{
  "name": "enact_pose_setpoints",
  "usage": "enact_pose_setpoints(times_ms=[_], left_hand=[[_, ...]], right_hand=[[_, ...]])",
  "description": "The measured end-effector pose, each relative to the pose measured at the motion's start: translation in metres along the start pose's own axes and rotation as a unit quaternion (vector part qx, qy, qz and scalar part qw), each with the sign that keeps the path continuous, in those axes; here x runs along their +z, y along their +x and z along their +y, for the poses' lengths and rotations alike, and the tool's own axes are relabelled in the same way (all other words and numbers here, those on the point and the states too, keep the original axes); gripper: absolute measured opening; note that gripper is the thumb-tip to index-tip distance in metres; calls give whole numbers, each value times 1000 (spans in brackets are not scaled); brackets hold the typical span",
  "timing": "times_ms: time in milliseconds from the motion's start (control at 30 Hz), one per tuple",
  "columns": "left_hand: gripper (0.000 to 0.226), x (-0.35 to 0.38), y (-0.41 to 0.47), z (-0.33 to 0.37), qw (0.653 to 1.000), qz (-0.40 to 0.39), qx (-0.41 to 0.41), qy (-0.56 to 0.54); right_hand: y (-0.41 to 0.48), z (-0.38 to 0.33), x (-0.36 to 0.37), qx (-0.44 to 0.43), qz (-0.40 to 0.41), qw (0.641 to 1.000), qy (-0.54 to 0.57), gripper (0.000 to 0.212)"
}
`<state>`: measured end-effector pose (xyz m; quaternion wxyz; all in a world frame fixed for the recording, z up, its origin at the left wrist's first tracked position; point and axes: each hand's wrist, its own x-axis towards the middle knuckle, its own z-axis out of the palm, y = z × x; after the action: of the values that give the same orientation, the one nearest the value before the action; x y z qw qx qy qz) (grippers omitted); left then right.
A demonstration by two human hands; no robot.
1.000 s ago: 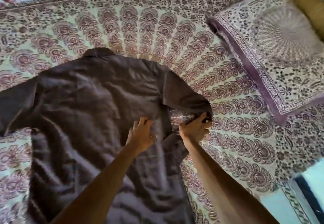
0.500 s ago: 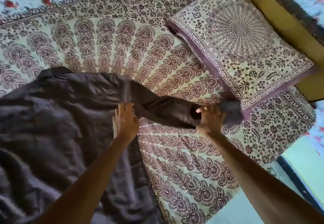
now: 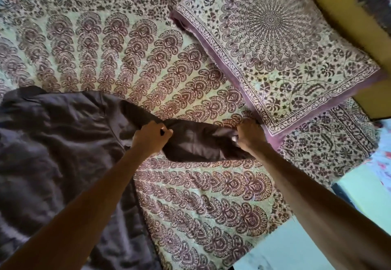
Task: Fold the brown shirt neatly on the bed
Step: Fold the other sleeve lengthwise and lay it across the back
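Note:
The brown shirt [image 3: 59, 147] lies spread over the left half of the bed, its collar toward the far left. One sleeve [image 3: 196, 142] stretches out to the right across the patterned bedspread [image 3: 131, 62]. My left hand [image 3: 151, 137] is closed on the sleeve near the shoulder seam. My right hand [image 3: 249, 135] grips the sleeve's cuff end, right beside the pillow's near corner. The sleeve is held taut between both hands.
A patterned pillow [image 3: 281, 47] with a purple border lies at the upper right, touching my right hand's spot. A yellow headboard [image 3: 347, 22] runs behind it. The bed's edge and pale floor [image 3: 296, 246] are at the lower right.
The sleeve was bunched by the shirt's side a second ago. My right hand pulled it out to the right toward the pillow. My left hand went from flat on the cloth to gripping the sleeve.

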<state>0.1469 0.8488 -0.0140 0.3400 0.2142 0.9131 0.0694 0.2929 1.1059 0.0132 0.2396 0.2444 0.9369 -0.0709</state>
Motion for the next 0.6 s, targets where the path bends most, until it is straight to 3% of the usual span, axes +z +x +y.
enact_pose_setpoints(times_ms=[133,333,500,600], left_hand=[[48,1,0,14,999,-12,23,24],[77,18,5,42,996,10,69,-55],[77,33,13,54,995,25,77,-65],[66,31,17,55,991,80,80,-72]], right_hand=[[-3,14,-42,-14,70,995,63,40],[10,44,-91,-25,68,996,-45,33],[20,49,-96,16,79,990,-115,20],[26,51,-97,50,64,994,-77,21]])
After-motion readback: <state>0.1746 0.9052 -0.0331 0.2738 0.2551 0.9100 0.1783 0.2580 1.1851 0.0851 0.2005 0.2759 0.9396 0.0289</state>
